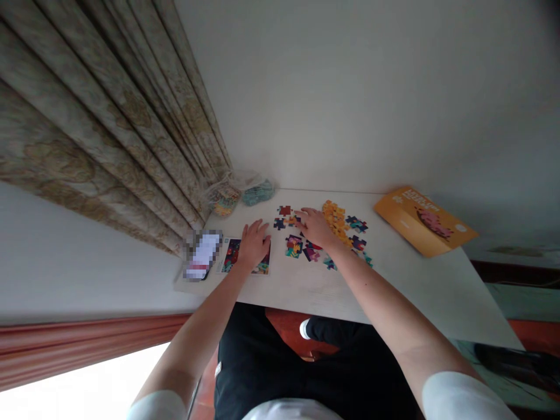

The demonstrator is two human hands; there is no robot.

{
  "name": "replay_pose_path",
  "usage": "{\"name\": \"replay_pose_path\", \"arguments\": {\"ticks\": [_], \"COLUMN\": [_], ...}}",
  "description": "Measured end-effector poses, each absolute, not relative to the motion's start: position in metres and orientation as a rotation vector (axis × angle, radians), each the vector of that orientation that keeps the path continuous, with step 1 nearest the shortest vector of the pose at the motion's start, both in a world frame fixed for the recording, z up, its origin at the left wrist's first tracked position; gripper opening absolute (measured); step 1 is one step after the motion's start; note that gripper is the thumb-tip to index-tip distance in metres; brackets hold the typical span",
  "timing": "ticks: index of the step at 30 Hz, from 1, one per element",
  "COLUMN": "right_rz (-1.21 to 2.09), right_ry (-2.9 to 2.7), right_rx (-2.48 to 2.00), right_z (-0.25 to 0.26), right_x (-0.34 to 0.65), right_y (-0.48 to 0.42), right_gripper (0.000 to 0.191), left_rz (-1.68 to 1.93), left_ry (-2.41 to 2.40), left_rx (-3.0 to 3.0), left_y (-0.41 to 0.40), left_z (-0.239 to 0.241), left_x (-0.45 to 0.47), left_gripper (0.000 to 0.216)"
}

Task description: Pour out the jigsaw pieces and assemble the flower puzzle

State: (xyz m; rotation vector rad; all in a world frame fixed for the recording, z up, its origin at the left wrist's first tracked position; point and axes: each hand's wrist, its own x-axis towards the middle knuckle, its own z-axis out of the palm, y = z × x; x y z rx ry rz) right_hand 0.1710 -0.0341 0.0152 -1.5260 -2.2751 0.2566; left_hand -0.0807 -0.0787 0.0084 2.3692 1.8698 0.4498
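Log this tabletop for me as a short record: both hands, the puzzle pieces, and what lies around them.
left hand: fingers spread over the picture sheet
right hand: among jigsaw pieces, fingertips at a small cluster; grip unclear
yellow pieces: massed beside the right hand
phone: left of the sheet, screen pixelated
clear bags: far left corner, near the curtain
orange package: right part of the table

Matt cardboard puzzle pieces (294,247), smooth tabletop (301,294)
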Motion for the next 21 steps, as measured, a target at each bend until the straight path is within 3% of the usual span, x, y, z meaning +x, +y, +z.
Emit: {"name": "replay_pose_path", "arguments": {"ticks": [3, 8, 21], "right_rz": [0.241, 0.204, 0.191], "right_ry": [-2.155, -1.994, -1.732], "right_rx": [-1.471, -1.594, -1.840], "right_z": [0.016, 0.007, -0.016], "right_x": [0.191, 0.238, 0.317], "right_y": [-0.047, -0.063, -0.057], "right_gripper": [0.038, 0.035, 0.032], "left_rz": [0.487, 0.257, 0.250], "left_ry": [2.160, 2.533, 2.512], "left_rx": [2.256, 1.858, 1.694], "left_y": [-0.087, -0.094, -0.087], "left_z": [0.021, 0.028, 0.029], "left_x": [-0.124, -0.195, -0.215], "left_gripper": [0.049, 0.062, 0.061]}}
